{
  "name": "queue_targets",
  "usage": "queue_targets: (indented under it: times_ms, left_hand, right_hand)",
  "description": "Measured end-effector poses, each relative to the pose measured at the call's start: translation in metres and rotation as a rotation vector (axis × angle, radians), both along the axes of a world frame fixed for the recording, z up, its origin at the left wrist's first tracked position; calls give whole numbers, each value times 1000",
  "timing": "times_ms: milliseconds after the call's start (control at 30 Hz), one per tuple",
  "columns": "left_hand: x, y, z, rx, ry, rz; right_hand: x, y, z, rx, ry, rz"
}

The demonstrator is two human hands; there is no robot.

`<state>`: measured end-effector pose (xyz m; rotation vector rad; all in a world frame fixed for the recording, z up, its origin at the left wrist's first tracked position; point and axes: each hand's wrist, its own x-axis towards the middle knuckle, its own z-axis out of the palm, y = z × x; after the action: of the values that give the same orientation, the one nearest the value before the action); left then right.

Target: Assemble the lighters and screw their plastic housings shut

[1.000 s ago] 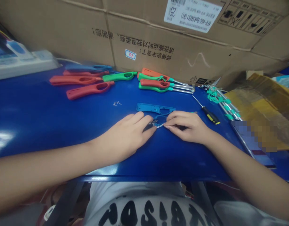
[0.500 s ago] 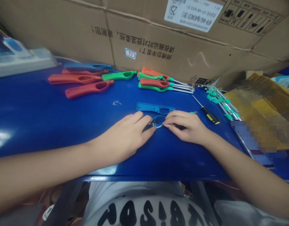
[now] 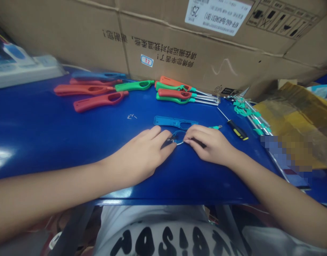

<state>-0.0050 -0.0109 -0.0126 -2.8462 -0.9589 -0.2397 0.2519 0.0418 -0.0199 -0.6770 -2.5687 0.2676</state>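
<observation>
Both my hands rest on the blue table (image 3: 46, 135) around a blue lighter shell half (image 3: 179, 136) that lies between them. My left hand (image 3: 142, 154) lies palm down, its fingertips pressed on the shell's left end and on a small dark part there. My right hand (image 3: 210, 144) presses its curled fingers on the shell's right end, where a thin metal piece shows. A second blue shell half (image 3: 175, 123) lies just beyond my fingers. Most of the held shell is hidden under my fingers.
A yellow-handled screwdriver (image 3: 234, 128) lies right of my right hand. Red, green and blue lighter shells (image 3: 99, 100) and assembled lighters (image 3: 179, 95) lie at the back. Green-tipped metal tubes (image 3: 248, 113) sit at the right. Large cardboard boxes (image 3: 179, 42) wall the far edge.
My right hand has crept slightly left and up along the shell. My left hand stays in place. The view has shifted a little.
</observation>
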Motion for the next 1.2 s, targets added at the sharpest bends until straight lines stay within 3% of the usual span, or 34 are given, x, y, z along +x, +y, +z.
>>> queue_targets:
  times_ms: [267,467,733,1200]
  left_hand:
    - [0,2,0,-7,-4,-6]
    - [0,2,0,-4,2,6]
    - [0,3,1,-15,2,2]
    - [0,2,0,-73,-50,13]
  right_hand:
    - [9,-1,4,74,-24,60]
    - [7,-2,8,-43,80,19]
    - [8,0,9,-26,67,44]
    - [8,1,4,118,35,18]
